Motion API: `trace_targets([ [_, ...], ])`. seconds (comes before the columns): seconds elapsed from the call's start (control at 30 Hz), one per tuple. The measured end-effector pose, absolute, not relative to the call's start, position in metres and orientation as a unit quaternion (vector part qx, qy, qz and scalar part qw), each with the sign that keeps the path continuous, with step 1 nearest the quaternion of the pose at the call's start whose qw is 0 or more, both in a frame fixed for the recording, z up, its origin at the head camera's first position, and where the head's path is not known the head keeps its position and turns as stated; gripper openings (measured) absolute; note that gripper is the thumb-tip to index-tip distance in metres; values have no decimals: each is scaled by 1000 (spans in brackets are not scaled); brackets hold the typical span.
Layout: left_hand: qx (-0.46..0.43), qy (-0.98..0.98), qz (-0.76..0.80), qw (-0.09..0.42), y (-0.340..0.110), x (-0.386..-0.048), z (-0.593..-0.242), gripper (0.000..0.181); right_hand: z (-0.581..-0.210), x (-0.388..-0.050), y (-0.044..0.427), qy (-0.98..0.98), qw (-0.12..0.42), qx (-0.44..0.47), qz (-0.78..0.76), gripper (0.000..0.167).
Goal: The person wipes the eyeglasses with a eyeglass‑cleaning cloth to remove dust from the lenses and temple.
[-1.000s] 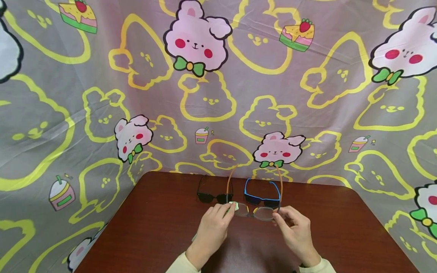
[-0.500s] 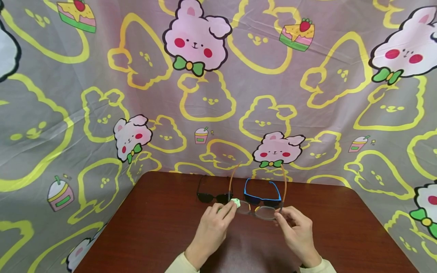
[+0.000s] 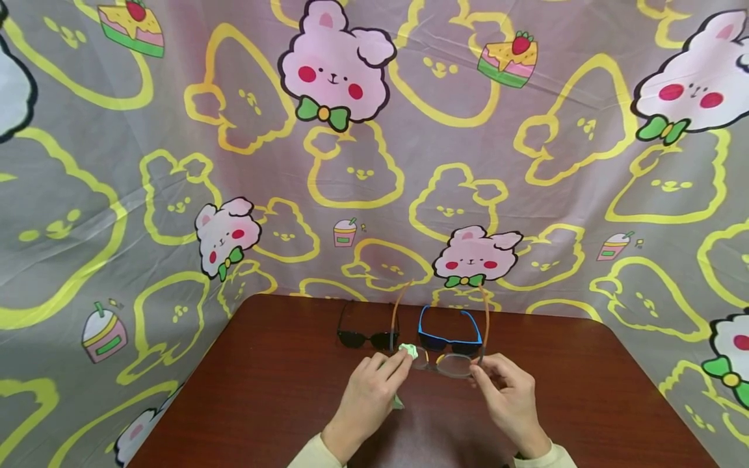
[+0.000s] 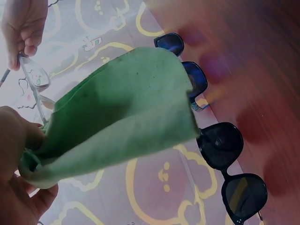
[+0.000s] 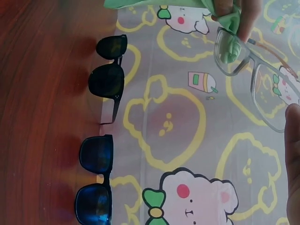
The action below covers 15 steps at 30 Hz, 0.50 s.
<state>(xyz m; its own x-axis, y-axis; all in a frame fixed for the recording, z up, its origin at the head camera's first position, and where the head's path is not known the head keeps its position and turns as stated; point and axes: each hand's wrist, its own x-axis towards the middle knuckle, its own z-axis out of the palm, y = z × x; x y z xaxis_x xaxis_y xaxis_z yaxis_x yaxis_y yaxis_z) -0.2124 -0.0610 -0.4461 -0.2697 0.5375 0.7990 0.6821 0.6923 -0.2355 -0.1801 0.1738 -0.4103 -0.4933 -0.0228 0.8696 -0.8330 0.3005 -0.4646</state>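
Head view: your right grip [image 3: 508, 394] pinches the clear glasses [image 3: 454, 366] at right; your left grip [image 3: 370, 391] holds green cloth [image 3: 409, 351] to their left lens [image 3: 420, 359].

I see a small nook: a gray cloth [image 3: 363, 146] with bunnies [image 3: 336, 75] and cakes [image 3: 508, 62] fills the top and both sides, round a brown table [image 3: 263, 377] at the bottom. I can't tell what building.

In the head view, green cloth [image 3: 408, 351] partly hides the clear glasses [image 3: 454, 365].
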Motion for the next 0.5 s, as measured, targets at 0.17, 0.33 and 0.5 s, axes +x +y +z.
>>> trace_targets([
  [0.17,-377,-802,-72,458,-61,-210,-445,46,-410,-181,175,-702,409,313,492,28],
  [0.33,-357,-817,-75,446,-60,-208,-445,46,-411,-181,177,-699,424,333,470,24],
  [0.5,-349,-820,-82,446,-57,-208,-448,48,-410,-182,178,-699,445,340,446,14],
])
